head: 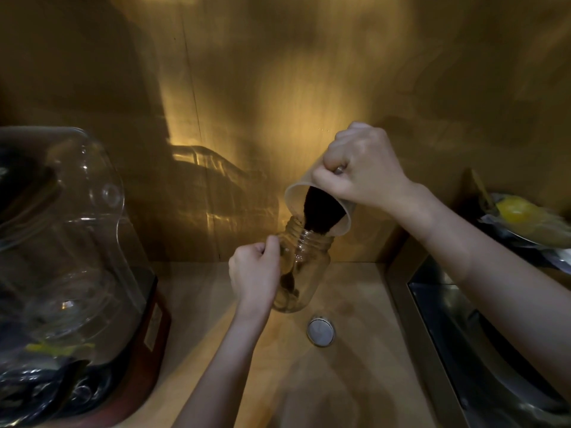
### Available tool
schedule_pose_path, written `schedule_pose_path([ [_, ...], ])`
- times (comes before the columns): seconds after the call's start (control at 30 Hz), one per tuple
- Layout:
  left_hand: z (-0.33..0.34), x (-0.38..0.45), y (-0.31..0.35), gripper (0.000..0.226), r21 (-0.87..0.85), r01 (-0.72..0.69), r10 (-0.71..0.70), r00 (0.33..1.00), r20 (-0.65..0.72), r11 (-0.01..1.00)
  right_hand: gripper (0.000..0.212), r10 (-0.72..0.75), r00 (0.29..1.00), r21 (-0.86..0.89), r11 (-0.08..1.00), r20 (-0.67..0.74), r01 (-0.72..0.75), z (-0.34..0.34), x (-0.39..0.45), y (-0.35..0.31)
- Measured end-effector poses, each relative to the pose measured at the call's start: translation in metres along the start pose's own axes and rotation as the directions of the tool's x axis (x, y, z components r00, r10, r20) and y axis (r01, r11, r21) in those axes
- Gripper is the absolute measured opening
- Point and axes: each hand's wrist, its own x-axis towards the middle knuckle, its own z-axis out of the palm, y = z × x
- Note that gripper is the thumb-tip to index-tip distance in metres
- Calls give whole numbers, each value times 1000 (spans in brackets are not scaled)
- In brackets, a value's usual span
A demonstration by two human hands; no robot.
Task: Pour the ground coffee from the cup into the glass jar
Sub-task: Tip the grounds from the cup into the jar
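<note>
Dark ground coffee (pixel 319 213) is sliding down the tilted cup (pixel 318 208), so you are in the pouring step itself. Your right hand (pixel 364 168) is closed around the cup's base end and holds it with the rim just above the jar (pixel 304 267) mouth, touching or nearly so; which one cannot be told. Your left hand (pixel 255 273) is wrapped around the jar's side, and the jar leans toward the cup over the wooden desk (pixel 355 381). A little coffee already lies inside the jar. Judged from this, most of the load remains in the cup: the next move calls for a gradual increase in tilt, with the rim kept centred over the narrow mouth, because the cup opening is wider than the jar and grounds could spill past the lip. Whether the jar's base rests on the desk is hidden by your left hand. A round lid (pixel 320 331) lies on the desk just in front of the jar. Dim light leaves the objects at both edges hard to identify.
</note>
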Motion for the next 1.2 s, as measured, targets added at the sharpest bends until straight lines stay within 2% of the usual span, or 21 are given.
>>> schedule_pose_path([
  [0.37,-2,2,2,46,2,11,-11,999,-32,1000,34,-36,999,1,999,-15,36,0,5,-2],
  [0.8,-5,5,-4,42,-53,31,-31,1000,2,998,33,-67,998,-6,998,-5,67,2,5,-6],
  [1.2,-7,6,-5,50,-110,41,-39,999,23,993,35,-88,996,-8,996,-8,88,1,7,-11],
])
